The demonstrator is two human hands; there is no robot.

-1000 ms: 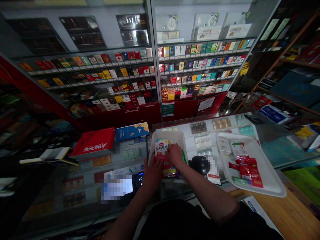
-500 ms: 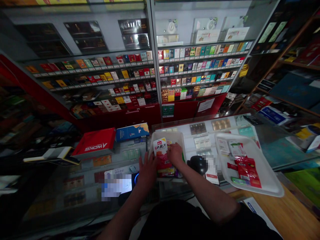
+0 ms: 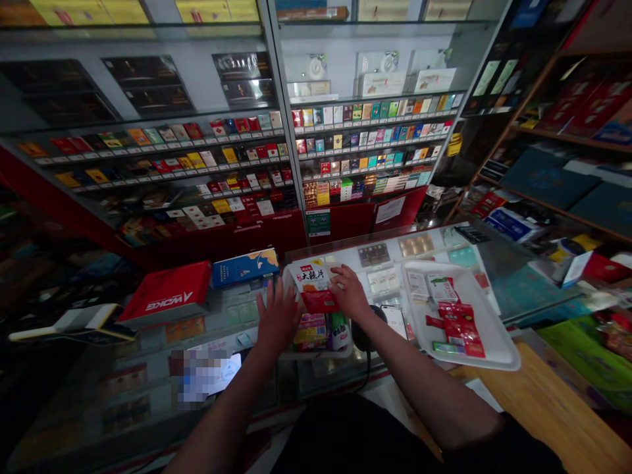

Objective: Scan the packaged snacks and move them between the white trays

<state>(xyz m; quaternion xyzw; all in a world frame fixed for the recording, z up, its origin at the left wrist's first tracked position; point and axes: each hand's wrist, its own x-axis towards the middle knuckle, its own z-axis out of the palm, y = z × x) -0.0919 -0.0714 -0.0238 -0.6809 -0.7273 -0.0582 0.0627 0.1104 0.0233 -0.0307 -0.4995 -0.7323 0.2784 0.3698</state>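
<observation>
Left hand: the left hand hovers open, its fingers spread wide, just beside the snack packet.
Right hand: the right hand is at the packet's right edge, fingers curled against it (whether they pinch it, the view cannot settle).
Snack packet: a red-and-white snack packet sits tilted above the white plastic tray – not resting flat.
In the tray: smaller snack packs and a green-and-white tube.
Worktop: a glass worktop carries the tray, a black barcode scanner and a second white tray of red packets.
Behind: shelves of cigarette packs.
</observation>
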